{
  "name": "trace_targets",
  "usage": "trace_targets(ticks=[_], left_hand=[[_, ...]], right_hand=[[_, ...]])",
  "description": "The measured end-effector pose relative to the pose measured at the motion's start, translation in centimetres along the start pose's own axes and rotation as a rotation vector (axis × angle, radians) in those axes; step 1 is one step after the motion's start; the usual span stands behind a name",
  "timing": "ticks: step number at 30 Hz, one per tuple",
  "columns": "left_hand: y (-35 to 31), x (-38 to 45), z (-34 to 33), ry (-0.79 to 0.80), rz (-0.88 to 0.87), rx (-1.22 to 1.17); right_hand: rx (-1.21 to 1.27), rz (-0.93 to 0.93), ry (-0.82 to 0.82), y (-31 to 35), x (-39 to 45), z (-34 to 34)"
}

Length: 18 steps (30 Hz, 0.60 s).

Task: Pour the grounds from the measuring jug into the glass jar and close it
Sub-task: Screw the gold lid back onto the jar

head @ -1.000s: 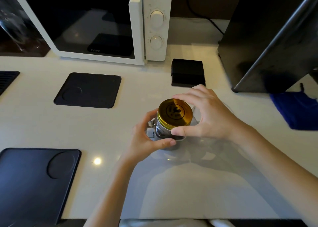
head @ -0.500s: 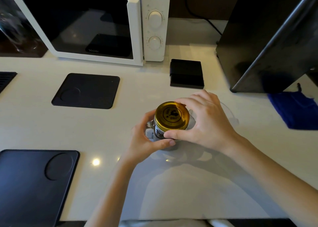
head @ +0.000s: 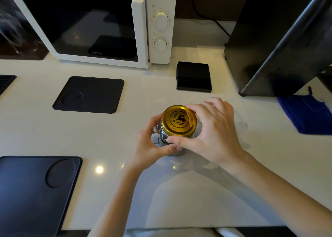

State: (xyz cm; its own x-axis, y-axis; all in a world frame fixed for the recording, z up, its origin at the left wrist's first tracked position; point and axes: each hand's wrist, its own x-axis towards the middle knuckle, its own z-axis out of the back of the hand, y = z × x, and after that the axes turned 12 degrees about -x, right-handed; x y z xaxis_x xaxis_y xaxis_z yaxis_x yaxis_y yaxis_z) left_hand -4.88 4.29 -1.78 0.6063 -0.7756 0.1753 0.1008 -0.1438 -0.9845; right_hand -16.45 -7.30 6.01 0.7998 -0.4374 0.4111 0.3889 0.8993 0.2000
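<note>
The fingers (head: 197, 109) of the right hand (head: 213, 128) are clenched around the rim of the gold lid (head: 178, 120), with the thumb pressed against its near edge, while the left hand (head: 152, 145) is wrapped around the glass jar (head: 164, 137) below, beside its handle. Compared with the frame one second ago, the lid's printed emblem is seen turned to a different angle and the right-hand fingers have been carried further round the rim; the jar has been kept at the same spot on the white tabletop (head: 36, 128). The lid sits flat on the jar mouth. A clear vessel, barely made out, stands just behind the right hand. Open tabletop is left to the left of the jar, between the square black mat (head: 89, 94) and the larger black tray (head: 32, 191). The small black box (head: 193, 78), the microwave (head: 89, 24) and the blue cloth (head: 307, 114) are well apart from the hands.
</note>
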Motion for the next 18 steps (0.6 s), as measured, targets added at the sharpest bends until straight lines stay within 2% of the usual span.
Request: trace_targets(ticks=[4, 8, 13, 18], left_hand=[[-0.1, 0.0, 0.0, 0.008, -0.001, -0.018], [-0.2, -0.1, -0.1, -0.002, 0.024, -0.049], [-0.3, -0.2, -0.2, -0.013, 0.025, -0.038], [-0.3, -0.2, -0.2, 0.002, 0.026, -0.041]], right_hand=[[-0.188, 0.033, 0.031, -0.7, 0.5, 0.8], [-0.135, 0.084, 0.081, -1.2, 1.2, 1.8], [0.053, 0.317, 0.424, -1.0, 2.0, 1.4], [-0.081, 0.33, 0.309, -1.9, 1.5, 1.5]])
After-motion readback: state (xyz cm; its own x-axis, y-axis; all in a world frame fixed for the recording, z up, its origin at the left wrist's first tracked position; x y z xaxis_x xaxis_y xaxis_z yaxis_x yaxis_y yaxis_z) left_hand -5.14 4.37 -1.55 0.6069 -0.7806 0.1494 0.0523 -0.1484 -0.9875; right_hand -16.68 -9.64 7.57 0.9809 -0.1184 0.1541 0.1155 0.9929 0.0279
